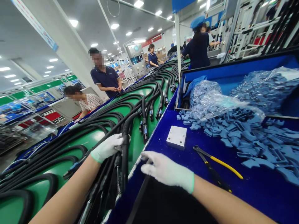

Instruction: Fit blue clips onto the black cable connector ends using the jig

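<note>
My left hand (pixel 107 148), in a white glove, has its fingers closed against a thick black corrugated hose (pixel 125 133) on the green table. The fingertips are partly hidden at the hose's side. My right hand (pixel 167 171), gloved too, hovers by the near edge of the blue work surface. Its thumb and fingers are bent but apart, with nothing visible between them. Right of it lie pliers (pixel 219 163) with one yellow handle showing, jaws spread. A pale metal block (pixel 177 137) with holes sits just beyond. Several hose ends with connectors (pixel 145 133) point toward the blue surface.
Many black hoses (pixel 77 124) curve across the green table (pixel 93 138). At right, loose blue plastic clips (pixel 247 130) spill from plastic bags (pixel 217 99) in a blue bin (pixel 224 77). A post (pixel 178 43) stands behind. Several co-workers are along the table's far side and end.
</note>
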The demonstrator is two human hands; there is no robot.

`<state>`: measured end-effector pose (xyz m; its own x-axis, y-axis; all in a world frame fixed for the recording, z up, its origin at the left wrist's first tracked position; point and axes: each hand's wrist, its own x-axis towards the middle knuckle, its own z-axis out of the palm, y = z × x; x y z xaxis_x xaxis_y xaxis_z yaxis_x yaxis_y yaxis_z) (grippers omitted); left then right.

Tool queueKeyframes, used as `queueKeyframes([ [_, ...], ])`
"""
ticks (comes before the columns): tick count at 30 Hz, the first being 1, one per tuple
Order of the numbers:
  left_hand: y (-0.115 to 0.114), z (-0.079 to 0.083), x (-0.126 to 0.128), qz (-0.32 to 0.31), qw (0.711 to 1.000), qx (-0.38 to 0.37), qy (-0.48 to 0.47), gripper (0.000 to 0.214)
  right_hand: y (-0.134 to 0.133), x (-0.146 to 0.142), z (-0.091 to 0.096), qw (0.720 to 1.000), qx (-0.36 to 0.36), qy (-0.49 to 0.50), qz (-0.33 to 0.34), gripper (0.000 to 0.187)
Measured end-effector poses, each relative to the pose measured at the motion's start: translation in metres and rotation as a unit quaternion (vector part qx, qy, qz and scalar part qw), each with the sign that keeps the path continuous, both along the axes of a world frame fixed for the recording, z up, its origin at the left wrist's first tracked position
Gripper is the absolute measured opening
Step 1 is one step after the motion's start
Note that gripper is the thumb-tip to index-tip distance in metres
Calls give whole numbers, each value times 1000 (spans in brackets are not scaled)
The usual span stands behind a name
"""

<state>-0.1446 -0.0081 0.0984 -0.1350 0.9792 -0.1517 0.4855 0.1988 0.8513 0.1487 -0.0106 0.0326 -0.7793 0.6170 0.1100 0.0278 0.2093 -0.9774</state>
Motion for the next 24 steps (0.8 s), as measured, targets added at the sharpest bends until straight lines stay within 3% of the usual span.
queueKeyframes([
  [2,-3,0,20,-23,1000,14,-4,56,-17,-12,-3,995,-87,34,19,65],
  [5,-14,-2,51,-15,999,37,16,46,-29,-10,-3,984,-153,86,-36,54],
  [7,-23,-2,70,10,988,118,103,37,-28,6,-1,972,-200,108,-58,45],
  [8,-28,-1,79,-14,969,180,168,31,-25,17,0,966,-227,115,-43,40],
  [10,-34,3,94,-153,894,301,295,25,-20,44,2,954,-274,116,22,29],
  [12,-37,5,106,-338,805,348,343,30,-18,71,2,937,-323,104,88,26],
  [13,-38,3,112,-400,778,349,337,31,-19,83,2,928,-345,94,109,26],
  [14,-39,0,117,-432,770,346,318,29,-21,94,2,924,-354,78,121,26],
  [16,-42,-15,126,-442,795,324,259,21,-26,112,0,946,-304,11,110,23],
  [17,-45,-25,130,-425,821,302,232,17,-29,121,-2,968,-237,-41,69,22],
  [18,-48,-35,134,-399,850,270,212,14,-31,129,-6,984,-147,-102,-3,22],
  [19,-51,-45,138,-362,881,229,201,14,-33,137,-11,981,-44,-162,-98,24],
  [20,-53,-53,142,-315,910,185,198,16,-33,144,-17,953,58,-220,-200,27],
  [22,-55,-61,150,-206,954,101,194,21,-33,157,-32,854,219,-324,-344,29],
  [24,-52,-57,158,-117,977,45,170,28,-29,165,-43,785,301,-409,-356,17],
])
